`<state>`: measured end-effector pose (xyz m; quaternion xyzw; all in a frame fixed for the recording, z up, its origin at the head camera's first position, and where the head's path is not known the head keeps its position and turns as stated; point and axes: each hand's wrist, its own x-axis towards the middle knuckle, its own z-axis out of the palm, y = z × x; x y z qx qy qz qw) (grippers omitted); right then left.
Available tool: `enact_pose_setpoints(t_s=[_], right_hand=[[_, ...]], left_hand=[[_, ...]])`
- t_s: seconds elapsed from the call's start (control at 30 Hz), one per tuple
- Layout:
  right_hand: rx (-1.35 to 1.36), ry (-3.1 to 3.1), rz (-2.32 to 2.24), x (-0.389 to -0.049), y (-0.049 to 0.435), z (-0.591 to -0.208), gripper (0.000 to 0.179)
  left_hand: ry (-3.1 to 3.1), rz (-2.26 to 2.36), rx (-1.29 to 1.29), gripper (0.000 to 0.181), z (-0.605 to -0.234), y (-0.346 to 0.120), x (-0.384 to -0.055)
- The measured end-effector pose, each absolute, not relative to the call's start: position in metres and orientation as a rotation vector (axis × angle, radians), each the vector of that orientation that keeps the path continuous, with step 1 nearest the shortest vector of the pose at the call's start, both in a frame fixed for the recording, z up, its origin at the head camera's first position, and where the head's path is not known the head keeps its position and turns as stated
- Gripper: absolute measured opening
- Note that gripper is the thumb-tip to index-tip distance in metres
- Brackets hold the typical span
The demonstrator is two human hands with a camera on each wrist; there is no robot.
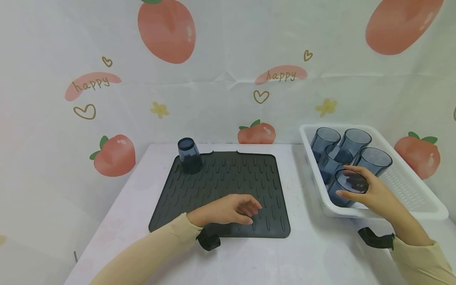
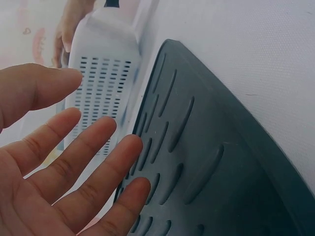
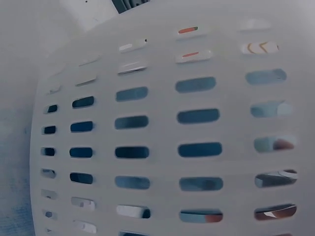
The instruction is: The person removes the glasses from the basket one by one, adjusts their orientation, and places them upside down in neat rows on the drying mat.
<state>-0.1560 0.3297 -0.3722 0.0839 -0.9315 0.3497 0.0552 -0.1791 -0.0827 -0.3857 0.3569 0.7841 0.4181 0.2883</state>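
My right hand (image 1: 370,190) reaches into the white plastic basket (image 1: 420,211) and grips the nearest blue drinking glass (image 1: 336,194), thumb and fingers round its rim. Several more blue glasses (image 1: 375,157) stand mouth up, close together, behind it. In the right wrist view the slotted basket wall (image 3: 162,164) fills the picture and hides most of that hand. My left hand (image 1: 231,208), fingers relaxed and spread, hovers over the black drying mat (image 1: 235,174) and holds nothing. At the mat's far left corner, one blue glass (image 1: 190,154) rests upside down.
The mat lies on a white table (image 1: 249,261), to the left of the basket. A pale wall covering (image 1: 213,103) with fruit prints rises right behind the table. A black strap piece (image 1: 375,238) sits at my right wrist, and another (image 1: 208,240) at my left.
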Motion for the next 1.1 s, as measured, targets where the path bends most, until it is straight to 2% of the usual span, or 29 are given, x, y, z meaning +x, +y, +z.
enact_pose_setpoints(t_s=[1.1], right_hand=[[0.053,-2.733,0.987,-0.151,0.324,-0.362,0.080]], left_hand=[[2.119,1.097,0.946,0.039,-0.384,-0.082,-0.181]])
